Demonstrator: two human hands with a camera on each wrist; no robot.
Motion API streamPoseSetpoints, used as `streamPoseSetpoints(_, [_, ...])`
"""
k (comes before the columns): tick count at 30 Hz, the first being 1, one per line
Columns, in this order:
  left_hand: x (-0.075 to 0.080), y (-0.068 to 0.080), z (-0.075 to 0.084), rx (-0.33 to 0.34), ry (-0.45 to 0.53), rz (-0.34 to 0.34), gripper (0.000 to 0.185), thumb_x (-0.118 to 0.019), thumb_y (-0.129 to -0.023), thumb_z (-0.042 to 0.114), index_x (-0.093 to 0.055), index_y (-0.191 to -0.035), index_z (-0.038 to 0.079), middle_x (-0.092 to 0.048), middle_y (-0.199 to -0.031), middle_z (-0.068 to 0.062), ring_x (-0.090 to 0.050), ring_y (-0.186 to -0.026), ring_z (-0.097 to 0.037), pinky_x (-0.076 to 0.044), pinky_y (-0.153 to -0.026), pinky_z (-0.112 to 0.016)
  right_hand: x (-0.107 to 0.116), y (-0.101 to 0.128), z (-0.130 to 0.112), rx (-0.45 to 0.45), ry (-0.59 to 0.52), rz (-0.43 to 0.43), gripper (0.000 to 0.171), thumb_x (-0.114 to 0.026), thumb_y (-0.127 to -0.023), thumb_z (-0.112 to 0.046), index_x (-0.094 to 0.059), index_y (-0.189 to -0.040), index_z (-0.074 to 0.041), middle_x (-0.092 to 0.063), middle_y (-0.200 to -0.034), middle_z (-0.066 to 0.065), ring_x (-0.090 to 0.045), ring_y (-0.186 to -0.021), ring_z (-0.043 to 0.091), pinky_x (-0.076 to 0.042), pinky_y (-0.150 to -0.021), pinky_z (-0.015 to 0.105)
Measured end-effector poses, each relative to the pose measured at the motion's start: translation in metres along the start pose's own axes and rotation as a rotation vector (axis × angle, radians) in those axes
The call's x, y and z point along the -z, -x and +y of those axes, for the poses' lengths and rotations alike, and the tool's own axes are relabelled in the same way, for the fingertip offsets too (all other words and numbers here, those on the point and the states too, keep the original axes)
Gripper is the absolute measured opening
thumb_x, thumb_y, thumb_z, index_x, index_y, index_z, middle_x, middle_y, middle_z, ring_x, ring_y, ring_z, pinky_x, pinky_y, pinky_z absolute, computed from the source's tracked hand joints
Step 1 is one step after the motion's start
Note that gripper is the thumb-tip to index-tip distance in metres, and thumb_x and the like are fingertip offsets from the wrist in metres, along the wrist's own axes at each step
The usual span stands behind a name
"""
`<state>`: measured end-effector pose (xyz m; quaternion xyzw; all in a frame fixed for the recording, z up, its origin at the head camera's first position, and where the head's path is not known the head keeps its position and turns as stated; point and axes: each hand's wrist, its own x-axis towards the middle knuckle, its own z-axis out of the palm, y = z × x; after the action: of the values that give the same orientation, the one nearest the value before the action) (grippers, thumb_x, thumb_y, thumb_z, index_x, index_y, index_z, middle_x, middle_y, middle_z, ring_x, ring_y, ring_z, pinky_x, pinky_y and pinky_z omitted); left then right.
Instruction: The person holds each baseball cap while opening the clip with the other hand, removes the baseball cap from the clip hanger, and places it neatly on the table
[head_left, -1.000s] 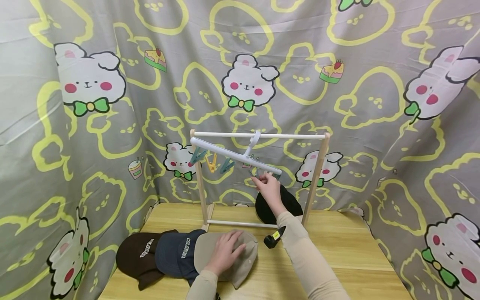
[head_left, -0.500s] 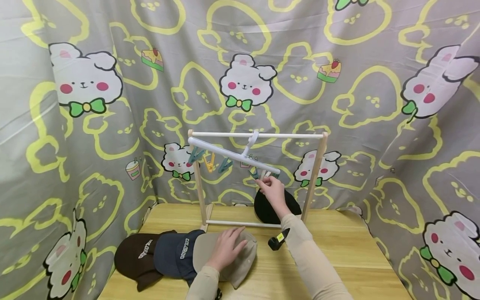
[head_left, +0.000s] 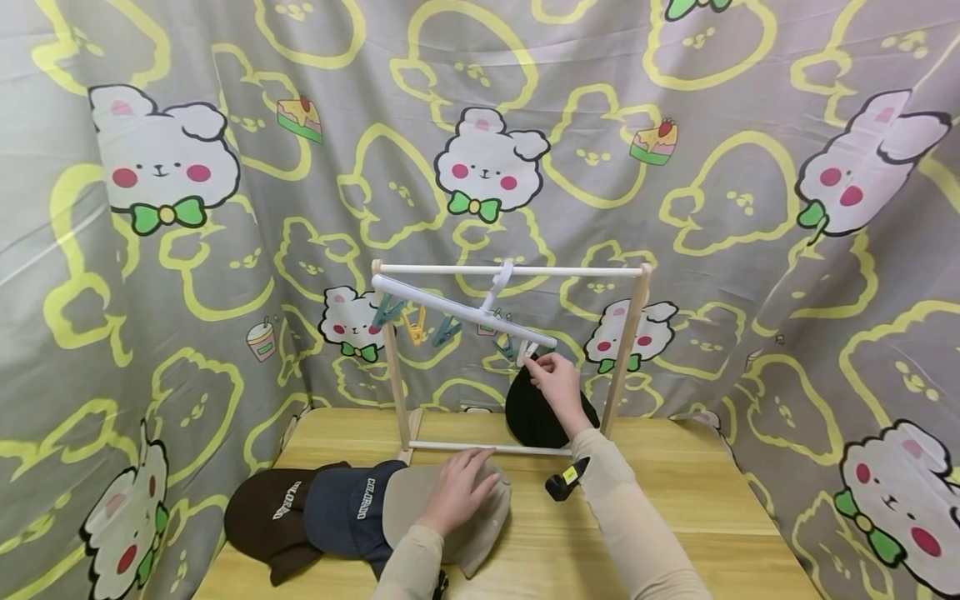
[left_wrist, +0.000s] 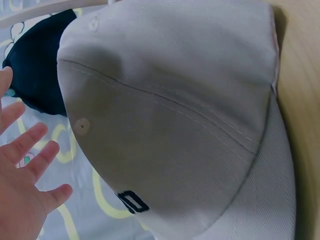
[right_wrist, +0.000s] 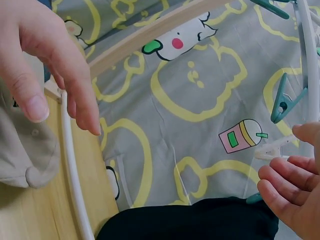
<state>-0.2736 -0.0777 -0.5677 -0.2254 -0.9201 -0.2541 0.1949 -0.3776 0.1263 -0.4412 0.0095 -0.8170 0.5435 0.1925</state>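
My right hand [head_left: 551, 379] is raised to the right end of a white hanger [head_left: 465, 312] that hangs tilted on a small wooden rack [head_left: 510, 270]. Its thumb and fingertips [right_wrist: 287, 182] pinch a white clip [right_wrist: 272, 150] there. A black cap [head_left: 536, 417] hangs below that end, partly behind the hand. My left hand [head_left: 461, 492] rests flat on a beige cap [head_left: 450, 525], fingers straight, near the rack's bottom rail [right_wrist: 70, 165]. The beige cap [left_wrist: 170, 115] fills the left wrist view.
A navy cap [head_left: 337, 517] and a brown cap [head_left: 262, 517] lie overlapping to the left of the beige one on the wooden table [head_left: 675, 500]. Teal [head_left: 386, 312] and yellow clips [head_left: 415, 325] hang on the hanger's left half. A patterned curtain [head_left: 187, 250] encloses the table.
My right hand has shifted a little to the right along the hanger's lower end, onto the white clip. My left hand has slid slightly forward on the beige cap.
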Motion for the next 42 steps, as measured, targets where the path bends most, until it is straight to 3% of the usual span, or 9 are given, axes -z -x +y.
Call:
streamPoseSetpoints(5, [0.0,-0.004,0.003,0.003,0.016,-0.005,0.044,-0.059,-0.096,0.039,-0.057,-0.135,0.018,-0.061,-0.13,-0.005,-0.056,-0.123,-0.025,-0.042,-0.106,-0.048,0.004,0.0,0.0,-0.007,0.008,0.009,0.031,-0.072,-0.088,-0.033,-0.068,-0.091,-0.003,-0.073,-0.083,0.02,-0.071,-0.067,0.023,-0.056,-0.061,0.026])
streamPoseSetpoints(12, [0.0,-0.011,0.008,0.014,0.036,-0.021,0.044,-0.057,-0.097,0.039,-0.057,-0.136,0.018,-0.06,-0.131,-0.007,-0.055,-0.124,-0.029,-0.04,-0.107,-0.052,0.01,-0.004,0.002,0.015,0.009,0.046,0.028,-0.073,-0.088,-0.028,-0.067,-0.088,-0.001,-0.073,-0.078,0.017,-0.072,-0.073,0.033,-0.051,-0.058,0.021])
streamPoseSetpoints(19, [0.002,-0.02,0.013,0.043,0.043,-0.06,0.047,-0.054,-0.098,0.044,-0.054,-0.138,0.02,-0.058,-0.136,-0.008,-0.053,-0.127,-0.027,-0.038,-0.11,-0.05,0.016,-0.007,0.005,0.028,0.069,0.1,0.027,-0.073,-0.086,-0.03,-0.068,-0.087,-0.003,-0.073,-0.076,0.013,-0.064,-0.06,0.007,-0.046,-0.058,0.02])
streamPoseSetpoints(21, [0.002,-0.022,0.014,0.041,0.052,-0.062,0.048,-0.053,-0.098,0.045,-0.054,-0.139,0.02,-0.058,-0.136,-0.009,-0.053,-0.127,-0.028,-0.037,-0.111,-0.051,0.018,-0.007,0.005,0.028,0.068,0.11,0.027,-0.073,-0.086,-0.029,-0.068,-0.087,-0.003,-0.073,-0.078,0.014,-0.062,-0.06,0.006,-0.046,-0.06,0.021])
streamPoseSetpoints(29, [0.002,-0.031,0.017,0.015,0.059,-0.044,0.049,-0.05,-0.099,0.046,-0.053,-0.139,0.019,-0.058,-0.136,-0.007,-0.052,-0.127,-0.028,-0.039,-0.108,-0.05,0.022,-0.009,0.01,0.031,0.067,0.143,0.026,-0.073,-0.087,-0.027,-0.067,-0.093,-0.002,-0.072,-0.089,0.017,-0.066,-0.08,0.026,-0.048,-0.072,0.029])
streamPoseSetpoints(35, [0.003,-0.041,0.019,0.024,0.077,-0.049,0.05,-0.052,-0.098,0.045,-0.05,-0.142,0.02,-0.057,-0.137,-0.008,-0.051,-0.128,-0.029,-0.038,-0.109,-0.052,0.024,-0.013,0.013,0.023,0.051,0.141,0.032,-0.073,-0.088,-0.026,-0.064,-0.103,0.0,-0.069,-0.102,0.02,-0.066,-0.094,0.032,-0.052,-0.084,0.041])
streamPoseSetpoints(42, [0.006,-0.047,0.02,0.041,0.093,-0.067,0.05,-0.054,-0.098,0.042,-0.05,-0.142,0.02,-0.057,-0.137,-0.009,-0.051,-0.128,-0.031,-0.036,-0.111,-0.052,0.026,-0.02,0.018,-0.024,0.064,0.054,0.048,-0.072,-0.088,-0.03,-0.059,-0.12,0.003,-0.062,-0.123,0.024,-0.058,-0.116,0.036,-0.048,-0.1,0.048])
